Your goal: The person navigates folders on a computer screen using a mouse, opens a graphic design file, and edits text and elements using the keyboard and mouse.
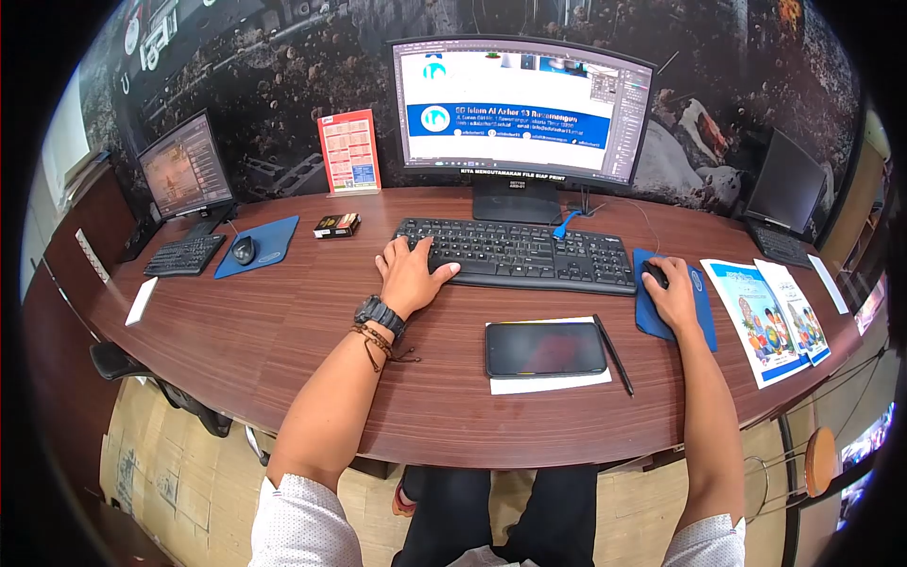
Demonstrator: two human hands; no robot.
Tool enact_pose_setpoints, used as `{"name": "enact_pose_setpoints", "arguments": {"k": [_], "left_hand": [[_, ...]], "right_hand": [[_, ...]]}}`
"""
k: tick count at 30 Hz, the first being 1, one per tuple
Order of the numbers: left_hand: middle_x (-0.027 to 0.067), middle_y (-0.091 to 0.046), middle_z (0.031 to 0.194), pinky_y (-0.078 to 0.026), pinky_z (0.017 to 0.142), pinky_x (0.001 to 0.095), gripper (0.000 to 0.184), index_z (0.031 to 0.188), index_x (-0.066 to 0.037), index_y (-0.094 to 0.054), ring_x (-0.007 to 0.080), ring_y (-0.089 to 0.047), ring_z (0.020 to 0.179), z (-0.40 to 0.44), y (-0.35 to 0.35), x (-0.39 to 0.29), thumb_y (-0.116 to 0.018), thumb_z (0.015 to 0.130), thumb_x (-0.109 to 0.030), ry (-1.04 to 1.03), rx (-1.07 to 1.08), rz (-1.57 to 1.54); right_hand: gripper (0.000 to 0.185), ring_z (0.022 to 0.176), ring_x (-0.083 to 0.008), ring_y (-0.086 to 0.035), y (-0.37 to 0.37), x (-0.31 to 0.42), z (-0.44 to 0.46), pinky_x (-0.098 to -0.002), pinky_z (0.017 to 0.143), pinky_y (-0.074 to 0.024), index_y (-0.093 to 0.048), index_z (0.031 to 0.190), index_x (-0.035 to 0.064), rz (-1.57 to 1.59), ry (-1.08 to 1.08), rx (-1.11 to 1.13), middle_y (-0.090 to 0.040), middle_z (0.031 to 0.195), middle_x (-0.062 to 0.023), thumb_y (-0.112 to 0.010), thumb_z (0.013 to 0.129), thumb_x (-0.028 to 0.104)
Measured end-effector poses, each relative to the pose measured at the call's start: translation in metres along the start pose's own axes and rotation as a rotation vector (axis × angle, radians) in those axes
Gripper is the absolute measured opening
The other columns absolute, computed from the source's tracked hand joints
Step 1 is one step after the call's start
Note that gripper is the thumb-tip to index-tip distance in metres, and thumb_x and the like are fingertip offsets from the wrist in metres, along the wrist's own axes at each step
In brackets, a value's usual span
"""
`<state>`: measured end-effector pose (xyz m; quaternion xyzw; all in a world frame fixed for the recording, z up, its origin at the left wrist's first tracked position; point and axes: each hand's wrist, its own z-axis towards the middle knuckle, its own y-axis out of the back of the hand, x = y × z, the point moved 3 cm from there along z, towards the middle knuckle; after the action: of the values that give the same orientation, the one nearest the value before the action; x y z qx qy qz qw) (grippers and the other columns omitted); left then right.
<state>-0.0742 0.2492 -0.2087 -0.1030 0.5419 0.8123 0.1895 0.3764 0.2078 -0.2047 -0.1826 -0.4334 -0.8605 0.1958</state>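
My left hand (412, 274) rests with spread fingers on the left end of a black keyboard (529, 253). A dark watch (380, 315) and a beaded bracelet circle that wrist. At the right, my right hand (669, 293) is curved over a black computer mouse (654, 274), mostly covered by the fingers, on a blue mouse pad (699, 321). Behind the keyboard stands a curved monitor (524, 109) showing a blue and white page layout. Between my forearms a dark-screened phone (545, 350) lies on white paper, with a black pen (614, 356) beside it.
Printed booklets (756, 321) lie right of the mouse pad. At the left are a second monitor (186, 165), another keyboard (185, 255) and a mouse (244, 249). A small box (337, 226) and a red calendar (350, 151) stand near the back. A stool (820, 461) is at lower right.
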Motion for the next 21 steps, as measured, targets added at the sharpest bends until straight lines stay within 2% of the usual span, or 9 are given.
{"name": "enact_pose_setpoints", "arguments": {"k": [3, 10, 18, 20, 21], "left_hand": [[0.0294, -0.040, 0.140, -0.020, 0.112, 0.0611, 0.076, 0.140, -0.004, -0.054, 0.0447, -0.031, 0.135, 0.0005, -0.0006, 0.0009, -0.068, 0.087, -0.056, -0.002, 0.000, -0.003], [0.0298, -0.041, 0.139, -0.020, 0.111, 0.0613, 0.076, 0.140, -0.004, -0.054, 0.0450, -0.032, 0.134, 0.0016, -0.0039, 0.0038, -0.068, 0.087, -0.057, -0.015, -0.023, 0.009], [0.0304, -0.041, 0.139, -0.019, 0.111, 0.0624, 0.076, 0.139, -0.003, -0.054, 0.0457, -0.031, 0.134, 0.0013, -0.0042, 0.0061, -0.068, 0.087, -0.056, -0.024, -0.042, -0.013], [0.0320, -0.044, 0.137, -0.024, 0.111, 0.0570, 0.074, 0.138, -0.005, -0.056, 0.0466, -0.036, 0.130, -0.0001, -0.0040, 0.0038, -0.070, 0.086, -0.056, -0.026, -0.058, 0.018], [0.0320, -0.043, 0.138, -0.023, 0.111, 0.0583, 0.075, 0.138, -0.006, -0.056, 0.0466, -0.034, 0.131, 0.0005, -0.0038, 0.0038, -0.070, 0.086, -0.057, -0.021, -0.042, 0.013]], "right_hand": [[0.036, 0.116, -0.0371, -0.058, -0.0009, -0.0022, 0.0008, -0.0426, 0.099, -0.0476, -0.068, 0.119, 0.0071, -0.018, -0.008, 0.018, -0.055, 0.126, -0.0187, -0.071, 0.088, 0.025], [0.038, 0.116, -0.0377, -0.058, -0.0006, -0.0016, 0.0000, -0.0430, 0.100, -0.0473, -0.067, 0.119, 0.0065, -0.028, 0.006, 0.007, -0.055, 0.127, -0.0190, -0.071, 0.086, 0.024], [0.037, 0.115, -0.0369, -0.058, 0.0013, 0.0038, -0.0013, -0.0420, 0.097, -0.0477, -0.066, 0.117, 0.0043, 0.051, 0.088, 0.017, -0.058, 0.120, -0.0181, -0.072, 0.083, 0.019], [0.037, 0.115, -0.0370, -0.058, 0.0015, 0.0041, -0.0013, -0.0420, 0.098, -0.0476, -0.066, 0.117, 0.0043, 0.055, 0.093, 0.015, -0.057, 0.121, -0.0181, -0.071, 0.083, 0.019], [0.037, 0.115, -0.0371, -0.058, 0.0016, 0.0040, -0.0014, -0.0420, 0.098, -0.0475, -0.066, 0.117, 0.0044, 0.053, 0.082, 0.021, -0.057, 0.122, -0.0183, -0.071, 0.083, 0.019]]}}
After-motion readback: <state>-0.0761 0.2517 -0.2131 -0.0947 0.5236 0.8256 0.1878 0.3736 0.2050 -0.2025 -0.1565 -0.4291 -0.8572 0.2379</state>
